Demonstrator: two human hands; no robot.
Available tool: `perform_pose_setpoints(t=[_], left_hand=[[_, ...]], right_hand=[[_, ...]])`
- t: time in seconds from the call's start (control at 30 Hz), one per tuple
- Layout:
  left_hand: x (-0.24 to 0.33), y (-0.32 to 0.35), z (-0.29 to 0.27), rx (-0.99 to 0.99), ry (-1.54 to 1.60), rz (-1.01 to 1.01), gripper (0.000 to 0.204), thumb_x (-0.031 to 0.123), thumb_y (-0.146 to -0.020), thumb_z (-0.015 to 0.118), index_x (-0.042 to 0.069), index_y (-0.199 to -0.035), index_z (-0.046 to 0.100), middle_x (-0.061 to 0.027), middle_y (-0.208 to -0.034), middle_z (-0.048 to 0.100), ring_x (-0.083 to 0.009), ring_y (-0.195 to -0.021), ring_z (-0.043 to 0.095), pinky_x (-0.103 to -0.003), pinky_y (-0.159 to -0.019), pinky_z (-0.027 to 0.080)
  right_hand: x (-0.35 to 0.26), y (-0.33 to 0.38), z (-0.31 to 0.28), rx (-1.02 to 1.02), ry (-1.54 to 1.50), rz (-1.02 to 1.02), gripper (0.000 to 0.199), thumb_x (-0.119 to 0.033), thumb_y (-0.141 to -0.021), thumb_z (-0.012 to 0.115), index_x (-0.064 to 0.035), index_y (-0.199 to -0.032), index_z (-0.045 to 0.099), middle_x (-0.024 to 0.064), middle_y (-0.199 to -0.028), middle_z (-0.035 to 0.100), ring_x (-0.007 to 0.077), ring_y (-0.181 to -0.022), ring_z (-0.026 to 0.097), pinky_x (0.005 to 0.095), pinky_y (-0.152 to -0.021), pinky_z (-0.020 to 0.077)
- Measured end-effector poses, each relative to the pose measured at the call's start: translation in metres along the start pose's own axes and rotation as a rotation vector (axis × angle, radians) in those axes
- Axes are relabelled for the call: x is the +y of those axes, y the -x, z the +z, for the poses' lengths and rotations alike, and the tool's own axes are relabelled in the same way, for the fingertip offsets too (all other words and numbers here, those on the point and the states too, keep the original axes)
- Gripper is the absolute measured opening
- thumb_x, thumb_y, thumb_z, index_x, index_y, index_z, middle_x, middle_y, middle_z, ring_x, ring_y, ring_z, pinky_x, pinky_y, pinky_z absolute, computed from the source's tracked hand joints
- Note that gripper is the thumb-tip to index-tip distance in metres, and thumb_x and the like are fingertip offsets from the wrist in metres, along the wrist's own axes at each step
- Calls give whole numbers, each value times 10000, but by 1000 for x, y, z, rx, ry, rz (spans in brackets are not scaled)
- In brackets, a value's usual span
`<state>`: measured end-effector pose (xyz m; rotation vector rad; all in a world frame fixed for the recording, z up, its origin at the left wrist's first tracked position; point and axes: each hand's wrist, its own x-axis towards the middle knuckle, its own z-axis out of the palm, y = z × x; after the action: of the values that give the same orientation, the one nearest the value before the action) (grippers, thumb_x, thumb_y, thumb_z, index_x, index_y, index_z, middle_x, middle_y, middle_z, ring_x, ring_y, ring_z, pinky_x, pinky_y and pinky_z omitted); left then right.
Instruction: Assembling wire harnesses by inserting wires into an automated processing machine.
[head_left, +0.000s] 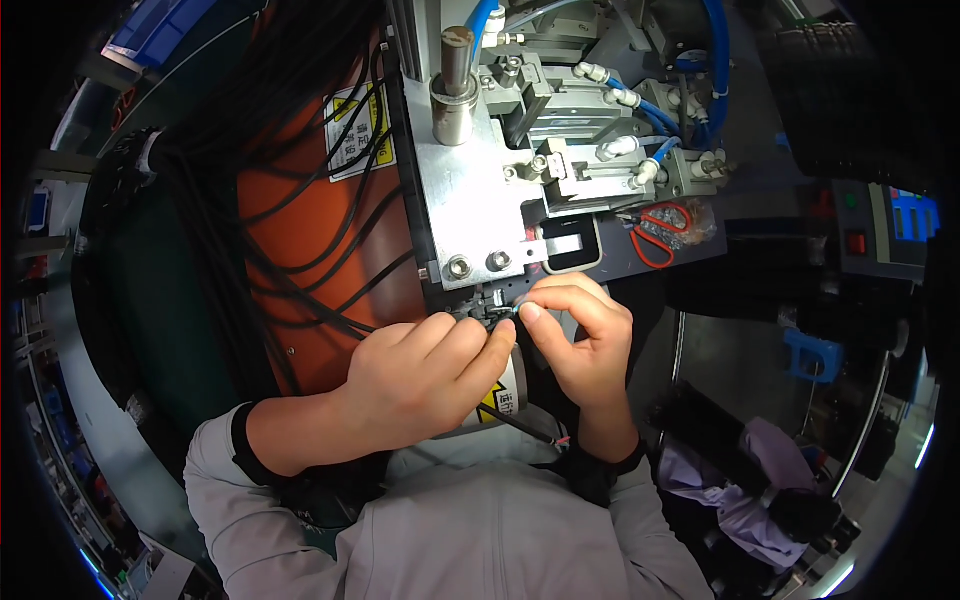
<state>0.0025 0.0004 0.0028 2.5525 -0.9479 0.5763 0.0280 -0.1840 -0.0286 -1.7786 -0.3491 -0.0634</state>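
Note:
My left hand (425, 375) is closed, knuckles up, its index fingertip beside a small dark metal fixture (485, 304) at the machine's near edge. What its curled fingers hold is hidden beneath the hand. My right hand (585, 340) pinches a thin pale wire (515, 309) between thumb and index finger, right next to that fixture. Below the left hand a black cable (518, 424) sticks out, its stripped end showing pinkish wires. More black cables (325, 320) run in from the upper left toward the left hand.
Ahead stands a metal machine plate (460, 210) with pneumatic cylinders (610, 170) and blue hoses (715, 70). Red-handled scissors (655, 240) lie right of a black-rimmed tray (598, 250). An orange surface (310, 240) is at left. A control box with a red switch (856, 243) stands right.

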Motion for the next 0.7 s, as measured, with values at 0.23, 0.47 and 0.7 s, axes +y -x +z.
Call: perform_pose_setpoints(t=[0.23, 0.47, 0.7], left_hand=[[2, 0, 1, -142, -151, -36, 270, 115, -723, 626, 38, -977, 672, 21, -736, 476, -81, -579, 452, -206, -431, 307], [4, 3, 4, -154, -184, -56, 259, 117, -735, 624, 32, -976, 668, 24, -734, 476, -77, -577, 459, -206, -433, 314], [-4, 0, 8, -80, -107, -61, 231, 106, -742, 627, 64, -964, 675, 31, -747, 500, -86, -589, 498, -215, -452, 335]], right_hand=[[2, -6, 9, 8, 317, -91, 82, 29, -733, 668, 5, -739, 590, 92, -678, 571, 207, -606, 536, 315, -592, 436], [14, -2, 13, 47, 233, -125, 73, 39, -746, 635, -2, -749, 575, 88, -688, 556, 197, -629, 536, 302, -595, 424], [27, 9, 12, -15, -160, 345, 49, -19, -831, 607, -1, -807, 568, 20, -743, 560, 91, -683, 503, 242, -617, 406]])
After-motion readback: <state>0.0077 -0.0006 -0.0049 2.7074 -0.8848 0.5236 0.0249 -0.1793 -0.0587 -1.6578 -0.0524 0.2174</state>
